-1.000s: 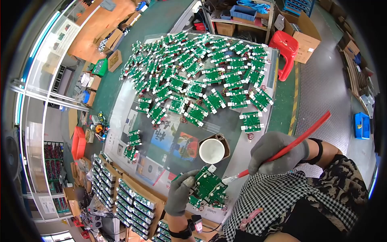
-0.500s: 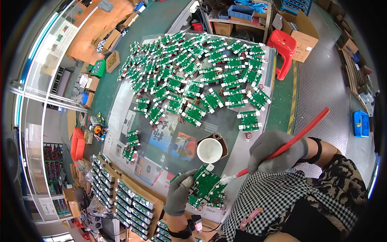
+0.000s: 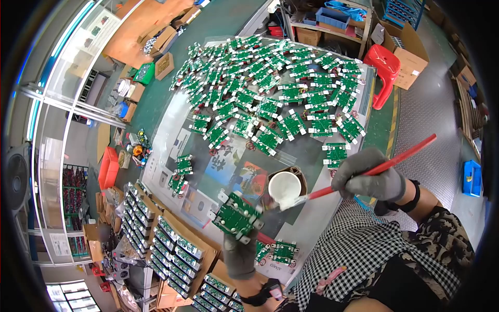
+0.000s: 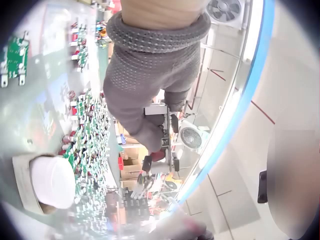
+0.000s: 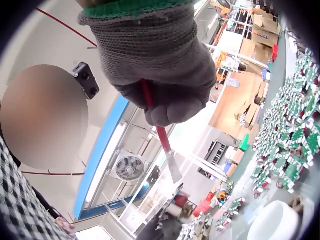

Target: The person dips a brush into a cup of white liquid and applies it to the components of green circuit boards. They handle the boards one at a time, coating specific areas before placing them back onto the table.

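My gloved left hand [image 3: 240, 256] holds a green circuit board [image 3: 235, 217] raised over the table's near edge. In the left wrist view that board is mostly edge-on, partly behind the gloved fingers [image 4: 145, 132]. A red-handled brush [image 3: 382, 169] is gripped in my gloved right hand [image 3: 366, 176], its handle sloping down to the left. The brush's pale tip lies at the near rim of a white cup [image 3: 285, 187], which stands in a cardboard holder. White residue shows by the rim. Two more green boards [image 3: 284, 251] lie on the table just right of my left hand.
Many green boards [image 3: 267, 106] with white tabs cover the far part of the table. A small pair of boards [image 3: 183, 165] lies at its left. Racks of stacked boards [image 3: 176, 249] stand at the lower left. A red stool [image 3: 382, 67] is beyond the right corner.
My left hand has lifted and turned its board, moving left, away from the boards underneath. My right hand has moved the brush tip from that board up to the cup's rim.
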The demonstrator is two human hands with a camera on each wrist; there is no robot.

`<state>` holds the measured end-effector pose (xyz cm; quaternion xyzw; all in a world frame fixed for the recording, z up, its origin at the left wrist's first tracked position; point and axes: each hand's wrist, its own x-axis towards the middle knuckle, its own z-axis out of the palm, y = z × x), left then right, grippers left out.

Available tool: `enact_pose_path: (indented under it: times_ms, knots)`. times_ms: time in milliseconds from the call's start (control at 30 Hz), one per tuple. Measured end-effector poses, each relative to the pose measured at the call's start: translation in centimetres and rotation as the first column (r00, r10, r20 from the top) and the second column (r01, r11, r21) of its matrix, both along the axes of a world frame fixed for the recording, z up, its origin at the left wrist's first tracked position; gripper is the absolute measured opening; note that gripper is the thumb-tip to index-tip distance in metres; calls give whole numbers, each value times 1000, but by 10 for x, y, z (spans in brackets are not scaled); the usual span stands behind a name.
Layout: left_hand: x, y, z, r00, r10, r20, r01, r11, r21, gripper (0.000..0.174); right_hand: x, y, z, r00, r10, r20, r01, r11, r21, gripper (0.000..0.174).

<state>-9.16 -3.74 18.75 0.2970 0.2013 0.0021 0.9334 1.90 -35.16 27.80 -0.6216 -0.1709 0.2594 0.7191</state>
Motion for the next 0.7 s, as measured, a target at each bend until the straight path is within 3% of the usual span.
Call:
enact_pose_path:
  times_ms: [33, 67, 100, 200, 300, 567, 700]
  knots:
    - [-1, -6, -8, 996, 81, 45, -81, 997, -4, 54, -3, 7, 2, 1000, -2, 7, 2, 1000, 8, 21]
    - [-2, -9, -10, 993, 36, 112, -37, 999, 7, 58, -6, 14, 1, 992, 25, 126, -31, 999, 44, 20]
    - [-2, -15, -10, 992, 44, 114, -45, 999, 4, 58, -9, 19, -2, 991, 33, 128, -38, 998, 41, 20]
    - [5, -39, 1, 985, 107, 137, -127, 982, 143, 58, -12, 33, -4, 836, 101, 540, -91, 995, -45, 16]
    - [7, -49, 7, 989, 112, 92, -126, 977, 174, 58, -11, 40, -5, 738, 74, 671, -39, 997, -67, 16]
    - [6, -56, 13, 989, 99, 114, -124, 963, 240, 51, -6, 42, -15, 731, 79, 678, -53, 997, -58, 16]
    - [6, -54, 11, 983, 142, 117, -158, 976, 147, 48, -4, 35, -11, 767, 124, 629, -82, 992, -95, 14]
